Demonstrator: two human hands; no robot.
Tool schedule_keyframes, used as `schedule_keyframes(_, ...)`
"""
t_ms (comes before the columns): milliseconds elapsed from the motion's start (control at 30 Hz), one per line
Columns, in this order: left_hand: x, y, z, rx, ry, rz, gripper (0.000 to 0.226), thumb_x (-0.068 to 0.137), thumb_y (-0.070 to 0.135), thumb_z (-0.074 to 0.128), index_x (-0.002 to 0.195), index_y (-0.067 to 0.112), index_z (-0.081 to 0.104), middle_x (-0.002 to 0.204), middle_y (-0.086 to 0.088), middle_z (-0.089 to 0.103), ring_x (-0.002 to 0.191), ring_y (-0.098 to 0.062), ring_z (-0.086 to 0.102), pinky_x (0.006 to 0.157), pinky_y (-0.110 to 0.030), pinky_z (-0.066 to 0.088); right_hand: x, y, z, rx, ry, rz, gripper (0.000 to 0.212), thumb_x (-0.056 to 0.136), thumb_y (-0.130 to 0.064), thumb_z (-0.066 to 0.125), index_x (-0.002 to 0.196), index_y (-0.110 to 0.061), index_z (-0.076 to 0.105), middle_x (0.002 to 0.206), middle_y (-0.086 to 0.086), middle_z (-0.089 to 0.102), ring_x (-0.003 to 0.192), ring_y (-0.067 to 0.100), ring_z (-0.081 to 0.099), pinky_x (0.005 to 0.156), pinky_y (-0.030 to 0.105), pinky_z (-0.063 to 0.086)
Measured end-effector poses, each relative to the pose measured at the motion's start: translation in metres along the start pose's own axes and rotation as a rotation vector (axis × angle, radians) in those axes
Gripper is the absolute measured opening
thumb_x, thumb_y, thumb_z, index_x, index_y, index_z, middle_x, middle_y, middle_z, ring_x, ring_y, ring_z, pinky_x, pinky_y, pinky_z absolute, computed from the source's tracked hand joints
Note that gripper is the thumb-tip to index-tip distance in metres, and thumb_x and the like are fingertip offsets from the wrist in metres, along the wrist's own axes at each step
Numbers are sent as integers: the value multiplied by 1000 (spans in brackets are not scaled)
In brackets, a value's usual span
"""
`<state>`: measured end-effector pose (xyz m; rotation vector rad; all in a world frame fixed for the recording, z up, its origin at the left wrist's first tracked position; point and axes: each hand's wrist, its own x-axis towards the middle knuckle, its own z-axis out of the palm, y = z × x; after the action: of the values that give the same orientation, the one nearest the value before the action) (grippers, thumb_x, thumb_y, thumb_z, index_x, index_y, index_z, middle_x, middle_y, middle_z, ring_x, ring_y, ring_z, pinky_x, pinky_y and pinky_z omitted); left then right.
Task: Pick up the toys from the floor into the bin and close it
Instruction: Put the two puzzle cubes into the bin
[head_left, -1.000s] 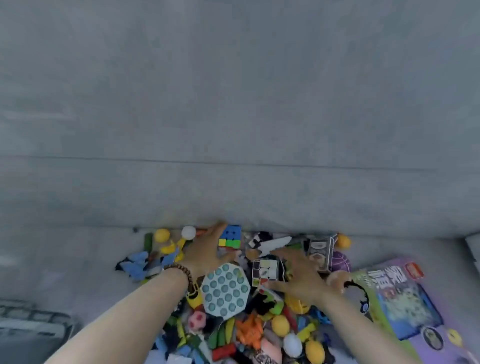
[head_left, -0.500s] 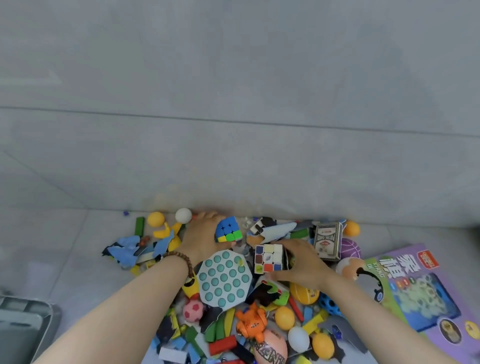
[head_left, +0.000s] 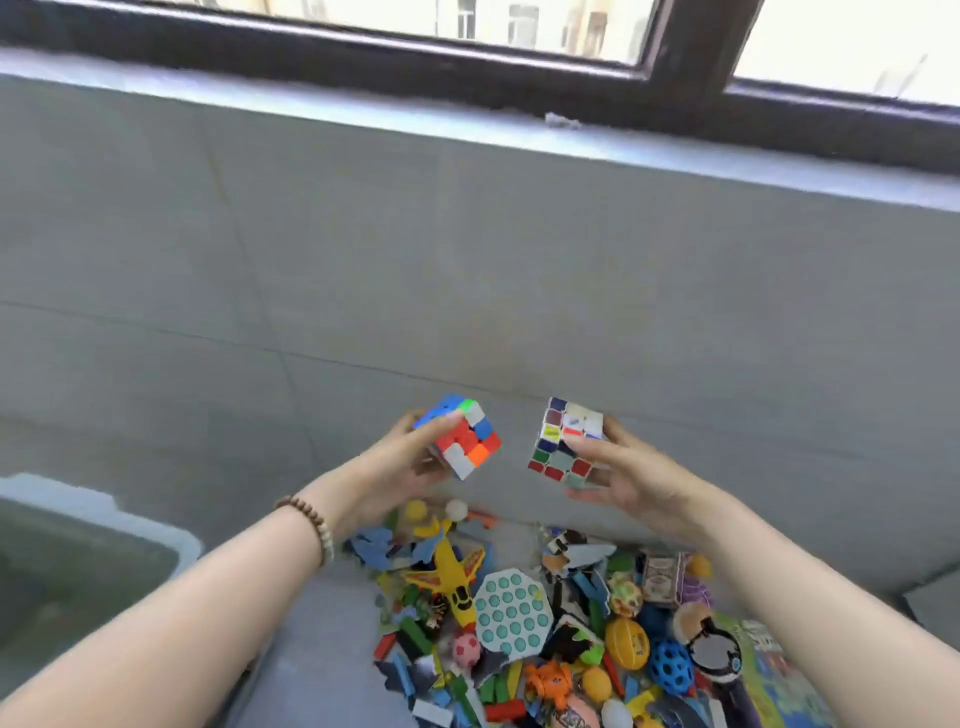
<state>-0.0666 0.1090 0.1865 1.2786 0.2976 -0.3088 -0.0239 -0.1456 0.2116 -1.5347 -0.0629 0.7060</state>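
My left hand (head_left: 400, 460) grips a bright puzzle cube (head_left: 465, 439) with blue, red, orange and white faces, held up above the toy pile. My right hand (head_left: 631, 475) holds a second puzzle cube (head_left: 563, 441), white-framed with mixed stickers, at about the same height. The two cubes are apart, side by side. Below them a heap of toys (head_left: 545, 623) covers the floor: a yellow toy plane (head_left: 452, 577), a teal pop-it pad (head_left: 511, 613), balls, blocks and an orange crab. The grey bin (head_left: 78, 551) stands open at the left edge.
A grey wall rises behind the pile, with a window sill (head_left: 571, 140) and dark window frame above. A purple toy box (head_left: 763, 670) lies at the lower right of the heap. Bare grey floor (head_left: 311, 649) separates the bin from the toys.
Both hands have lifted off the pile, each carrying its cube upward. The view has tilted up, bringing the window and more of the bin into sight.
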Motion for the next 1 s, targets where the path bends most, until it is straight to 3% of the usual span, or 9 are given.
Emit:
schedule_keyframes(133,-93,42,-68,-6,33,78,42,81,37,66,118,23,50,104,-4,68,81,-11,70,61,-21,54,-1,-45,113,77,-198,-44,56,73,-13,74,122,-25,50,104,1,71,90,18,69,86,36,52)
schedule_keyframes(267,-167,43,-158,-61,217,116,32,93,31,50,120,14,52,99,-4,68,80,-11,70,67,-21,56,17,-50,238,89,-363,-11,43,83,-23,65,123,-34,50,106,-2,69,92,16,66,75,27,52)
schedule_keyframes(333,-199,29,-205,-90,344,107,34,94,35,47,119,14,55,99,-4,70,81,-11,70,71,-22,56,30,-37,298,41,-413,34,31,93,-31,52,123,-36,50,114,0,67,102,18,64,85,30,52)
schedule_keyframes(400,-223,6,-251,-101,478,68,38,94,40,47,122,15,55,103,-5,69,83,-14,68,71,-25,54,45,-15,355,-45,-460,92,34,94,-36,50,128,-31,47,119,3,64,107,21,62,95,33,46)
schedule_keyframes(533,-246,-53,-315,-166,691,-40,43,93,40,51,122,8,55,99,-10,69,83,-20,64,73,-29,51,73,46,440,-211,-578,338,41,90,-38,55,126,-19,52,115,4,66,104,17,62,85,28,46)
schedule_keyframes(667,-240,-88,-344,-167,740,-53,36,92,37,54,117,11,55,98,-7,70,83,-18,64,81,-32,51,106,92,457,-236,-463,452,48,85,-38,60,128,-16,52,120,3,64,110,17,59,97,32,38)
schedule_keyframes(767,-222,-100,-359,-173,773,-46,42,90,38,57,120,10,52,112,-13,67,88,-21,63,87,-37,51,127,102,445,-202,-399,421,39,86,-40,58,120,-20,57,115,-2,67,111,15,58,101,35,34)
schedule_keyframes(900,-197,-111,-363,-199,763,-90,72,82,45,66,140,14,36,122,-7,62,97,-19,65,73,-30,55,142,106,428,-268,-307,332,37,80,-40,66,111,-18,63,103,-2,72,106,16,61,95,33,39)
schedule_keyframes(1000,-180,-116,-353,-211,749,-81,73,83,43,66,142,15,34,121,-7,62,91,-17,65,70,-28,55,151,104,405,-311,-180,275,47,76,-42,71,114,-15,62,105,1,71,100,16,62,92,34,41)
